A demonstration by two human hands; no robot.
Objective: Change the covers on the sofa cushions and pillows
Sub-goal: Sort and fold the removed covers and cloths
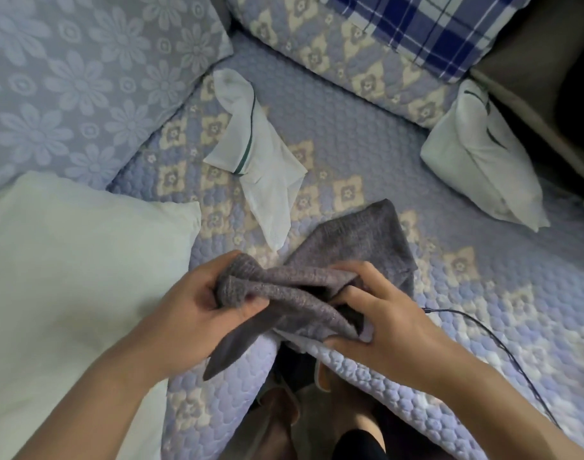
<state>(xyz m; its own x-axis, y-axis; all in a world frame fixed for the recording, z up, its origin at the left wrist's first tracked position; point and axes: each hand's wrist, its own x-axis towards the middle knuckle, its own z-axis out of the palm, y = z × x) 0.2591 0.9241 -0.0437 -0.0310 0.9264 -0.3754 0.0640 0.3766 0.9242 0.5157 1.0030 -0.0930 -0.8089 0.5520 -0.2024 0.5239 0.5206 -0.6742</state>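
At lower centre, the left hand [197,303] and right hand [377,313] both pinch the crumpled grey knitted cover [317,277], seemingly finding its opening; next, likely fitting the bare white pillow [68,277] at left.

Both forearms [111,370] bare, no sleeves, no rings or watch visible; dark shorts hem [358,444] at bottom.

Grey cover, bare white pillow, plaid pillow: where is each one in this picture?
Grey cover [360,237]: head view, on its flat upper part beyond the hands.
Bare white pillow [68,277]: head view, on its broad middle.
Plaid pillow [426,31]: head view, on its blue-checked face.
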